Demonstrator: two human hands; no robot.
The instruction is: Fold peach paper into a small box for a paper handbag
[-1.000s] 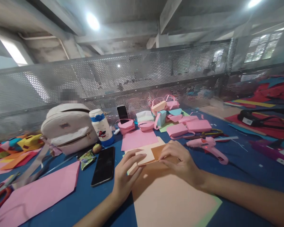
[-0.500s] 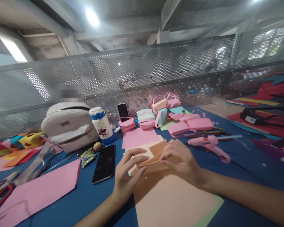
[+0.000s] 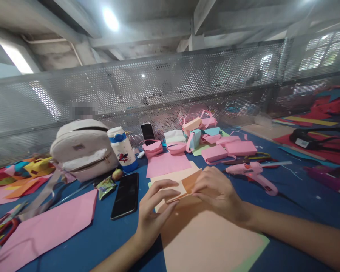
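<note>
Folded peach paper (image 3: 184, 190) pinched between fingertips of left hand (image 3: 157, 204) and right hand (image 3: 217, 189), held above peach sheets (image 3: 209, 234) on blue counter (image 3: 102, 241). Pink glue gun (image 3: 252, 172) placed to the right.

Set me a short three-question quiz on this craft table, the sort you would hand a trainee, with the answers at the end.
1. True or false: the pink glue gun lies on the blue table, out of both hands.
2. Multiple choice: which stands right beside the white backpack?
A) the pink glue gun
B) the bottle with the blue base
C) the yellow paper strip
3. Short answer: what are the left hand and the right hand holding?

Key: 1. True. 2. B. 3. A small folded piece of peach paper.
</note>
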